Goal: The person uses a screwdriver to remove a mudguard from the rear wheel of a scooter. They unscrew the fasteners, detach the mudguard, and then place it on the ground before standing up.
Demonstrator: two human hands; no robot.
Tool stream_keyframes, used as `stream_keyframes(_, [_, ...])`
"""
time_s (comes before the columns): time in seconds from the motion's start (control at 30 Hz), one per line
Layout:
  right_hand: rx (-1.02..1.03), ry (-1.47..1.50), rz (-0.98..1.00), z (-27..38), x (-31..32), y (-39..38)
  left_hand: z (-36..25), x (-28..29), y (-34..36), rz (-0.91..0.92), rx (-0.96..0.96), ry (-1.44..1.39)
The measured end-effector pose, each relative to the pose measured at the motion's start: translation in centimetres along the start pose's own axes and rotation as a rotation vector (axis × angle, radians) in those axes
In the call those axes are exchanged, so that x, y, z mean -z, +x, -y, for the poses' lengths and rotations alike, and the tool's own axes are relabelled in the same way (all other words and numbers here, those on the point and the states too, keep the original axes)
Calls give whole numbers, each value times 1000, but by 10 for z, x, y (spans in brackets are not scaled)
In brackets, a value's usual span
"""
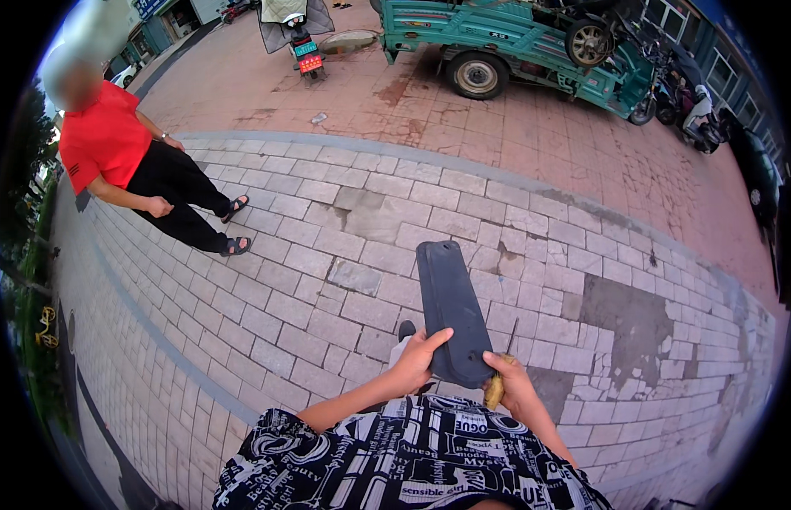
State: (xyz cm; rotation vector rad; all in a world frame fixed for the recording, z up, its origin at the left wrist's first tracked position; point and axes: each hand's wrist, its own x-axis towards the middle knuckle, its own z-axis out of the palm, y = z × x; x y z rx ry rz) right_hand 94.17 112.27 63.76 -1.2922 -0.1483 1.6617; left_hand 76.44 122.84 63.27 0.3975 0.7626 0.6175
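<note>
A long dark grey panel (453,319) with rounded ends and a hole near each end slants away in front of my body. My left hand (415,364) is closed on its near left edge, thumb on top. My right hand (512,384) is closed at the near right corner, its thumb by the hole there. Also in that hand is a screwdriver with a yellow handle (494,392), its thin shaft (514,336) pointing up and away beside the panel. The fingers under the panel are hidden.
A person in a red shirt (115,140) stands at the left, facing my way. Grey paving bricks (285,280) cover the ground, with a broken patch (627,327) at the right. A green cargo tricycle (472,34) and a scooter (304,47) stand farther off.
</note>
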Motion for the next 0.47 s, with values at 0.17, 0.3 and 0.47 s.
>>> stream_keyframes(0.17, [135,-27,-67,67,-51,41,-78,-17,67,67,-90,84])
stream_keyframes(0.3, [380,-327,-240,127,-87,69,-148,-1,96,43,-239,241])
stream_keyframes(0.47, [602,-419,-181,173,-116,110,-221,35,131,-25,-405,286])
